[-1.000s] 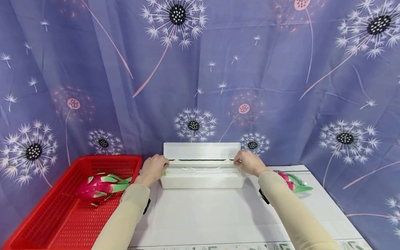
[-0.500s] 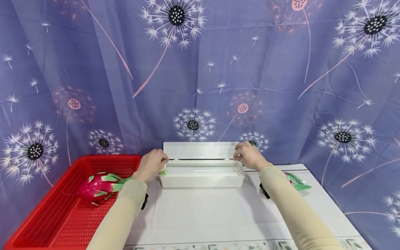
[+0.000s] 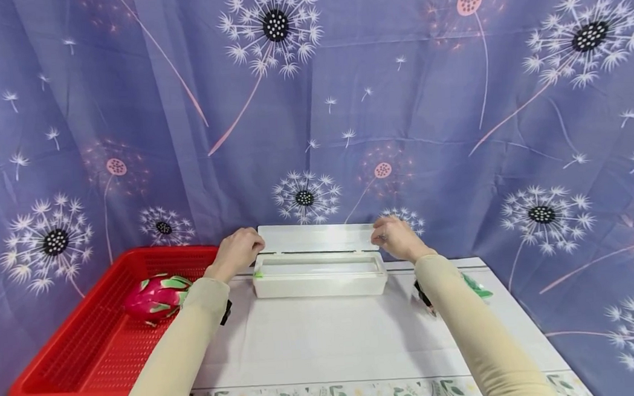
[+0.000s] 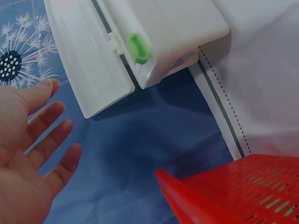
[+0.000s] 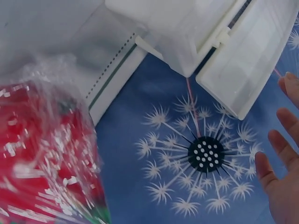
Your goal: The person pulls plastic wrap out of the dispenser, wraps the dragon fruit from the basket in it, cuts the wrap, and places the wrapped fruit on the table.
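A long white cling film dispenser [image 3: 321, 287] stands at the back of the table, its lid [image 3: 315, 238] tipped up and back. A small green part [image 4: 138, 48] sits at its left end. My left hand [image 3: 237, 252] is beside the lid's left end; in the left wrist view its fingers are spread and loosely bent, with nothing between them. At the lid's right end is my right hand [image 3: 399, 239], its fingers [image 5: 282, 149] apart and relaxed in the right wrist view. A dragon fruit wrapped in clear film [image 5: 44, 154] lies beneath my right arm, mostly hidden in the head view.
To the left, a red plastic basket [image 3: 73, 391] holds an unwrapped dragon fruit [image 3: 150, 299], partly covered by my left sleeve. A white cloth [image 3: 326, 343] with a floral front band covers the table. A blue dandelion-print curtain [image 3: 431, 106] hangs close behind the dispenser.
Both hands have risen from the dispenser's rim to the ends of the lid. The clear film seen over the dispenser's front a second ago no longer shows there.
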Available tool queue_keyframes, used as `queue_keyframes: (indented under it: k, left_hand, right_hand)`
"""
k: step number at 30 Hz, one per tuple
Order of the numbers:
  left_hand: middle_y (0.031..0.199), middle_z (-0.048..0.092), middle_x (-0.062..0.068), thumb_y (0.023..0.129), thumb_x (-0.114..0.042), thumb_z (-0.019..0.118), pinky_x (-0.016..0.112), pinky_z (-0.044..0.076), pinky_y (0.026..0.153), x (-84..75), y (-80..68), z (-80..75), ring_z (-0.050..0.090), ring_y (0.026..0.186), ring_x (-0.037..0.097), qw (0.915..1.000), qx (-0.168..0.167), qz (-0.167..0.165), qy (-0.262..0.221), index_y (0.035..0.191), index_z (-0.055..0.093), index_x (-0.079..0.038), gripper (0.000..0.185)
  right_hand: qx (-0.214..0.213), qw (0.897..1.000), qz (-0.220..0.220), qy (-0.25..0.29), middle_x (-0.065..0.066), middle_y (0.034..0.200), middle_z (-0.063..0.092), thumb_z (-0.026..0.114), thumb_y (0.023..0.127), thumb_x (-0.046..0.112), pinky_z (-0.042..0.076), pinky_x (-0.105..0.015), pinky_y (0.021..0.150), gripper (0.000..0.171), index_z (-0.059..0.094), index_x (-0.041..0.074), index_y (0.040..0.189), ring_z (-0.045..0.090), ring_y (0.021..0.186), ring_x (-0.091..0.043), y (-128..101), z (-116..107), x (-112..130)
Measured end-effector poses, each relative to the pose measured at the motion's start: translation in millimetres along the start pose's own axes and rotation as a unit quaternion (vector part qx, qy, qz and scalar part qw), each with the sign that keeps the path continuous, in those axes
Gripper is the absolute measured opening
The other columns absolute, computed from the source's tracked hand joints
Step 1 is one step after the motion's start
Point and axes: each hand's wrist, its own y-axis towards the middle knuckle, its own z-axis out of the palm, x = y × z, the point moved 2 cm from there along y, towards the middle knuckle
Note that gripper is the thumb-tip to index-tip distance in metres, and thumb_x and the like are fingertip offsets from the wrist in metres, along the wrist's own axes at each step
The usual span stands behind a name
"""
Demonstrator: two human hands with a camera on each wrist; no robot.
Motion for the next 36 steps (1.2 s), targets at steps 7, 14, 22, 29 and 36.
queue_keyframes:
  k: [7, 14, 22, 29, 36]
  left_hand:
    - [0.09, 0.065, 0.001, 0.091, -0.01, 0.068, 0.048, 0.052, 0.073, 0.2, 5.3, -12.7, 0.061, 0.088, 0.024, 1.0, 0.005, -0.008, -0.001, 0.085, 0.075, -0.019, 0.013]
    - [0.103, 0.067, 0.002, 0.094, -0.014, 0.065, 0.05, 0.051, 0.081, -3.7, 16.3, -27.1, 0.061, 0.099, 0.026, 0.9998, 0.012, -0.011, -0.005, 0.096, 0.078, -0.015, 0.012]
    - [0.118, 0.065, 0.006, 0.096, -0.018, 0.064, 0.051, 0.049, 0.088, -11.6, 19.4, -37.1, 0.06, 0.11, 0.028, 0.9993, 0.031, -0.016, -0.011, 0.107, 0.076, -0.012, 0.018]
    - [0.122, 0.064, 0.006, 0.096, -0.017, 0.064, 0.053, 0.048, 0.09, -9.2, 15.6, -52.6, 0.058, 0.114, 0.03, 0.9988, 0.039, -0.025, -0.014, 0.106, 0.076, -0.012, 0.017]
    - [0.126, 0.062, 0.007, 0.096, -0.019, 0.065, 0.053, 0.046, 0.092, -5.6, 19.9, -65.8, 0.056, 0.116, 0.03, 0.9983, 0.048, -0.023, -0.024, 0.106, 0.076, -0.013, 0.016]
  right_hand:
    - [-0.022, 0.999, -0.032, -0.005, -0.016, 0.119, 0.063, 0.076, 0.084, 0.007, 0.04, -0.061, 0.094, 0.01, 0.078, 0.008, 0.094, 0.053, 0.111, -0.038, 7, -15, 1]
    - [-0.025, 0.999, -0.042, -0.007, -0.014, 0.116, 0.063, 0.074, 0.087, 0.007, 0.039, -0.06, 0.095, 0.008, 0.078, 0.008, 0.094, 0.053, 0.109, -0.037, 11, -32, 1]
    - [-0.003, 1.0, -0.011, -0.017, -0.015, 0.124, 0.061, 0.074, 0.088, 0.011, 0.036, -0.062, 0.094, 0.011, 0.078, 0.01, 0.098, 0.049, 0.115, -0.035, 9, -50, -1]
    - [-0.005, 0.999, -0.035, -0.039, -0.014, 0.124, 0.061, 0.073, 0.087, 0.007, 0.038, -0.062, 0.094, 0.011, 0.079, 0.012, 0.095, 0.048, 0.119, -0.039, 16, -58, 10]
    - [-0.013, 0.998, -0.043, -0.035, -0.017, 0.127, 0.059, 0.074, 0.087, 0.01, 0.038, -0.061, 0.094, 0.01, 0.078, 0.01, 0.096, 0.048, 0.118, -0.038, 18, -69, 12]
